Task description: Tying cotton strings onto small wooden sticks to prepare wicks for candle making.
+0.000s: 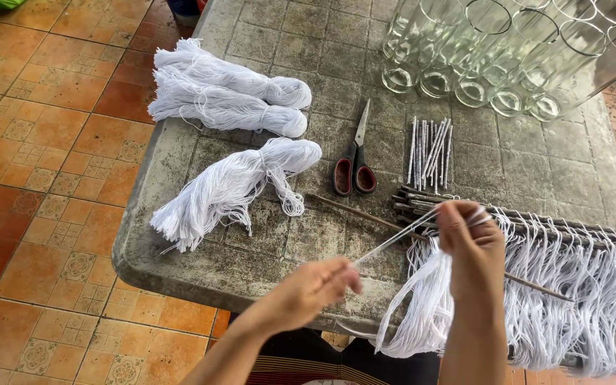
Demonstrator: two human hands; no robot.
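White string (393,242) ran taut between our two hands, slanting up from the left hand (315,289), whose fingers pinched its near end, to the right hand (468,246), closed around its far end. It stretched over the near edge of the stone table (201,264). Beyond lay three bundles of string (229,189), one pair of scissors (354,160) pointing away, and a small pile of sticks (429,150), too many to count. Glass tubes (493,57) were cut off at the top.

glass jars (507,50) cropped, hanging strings (572,299) cropped
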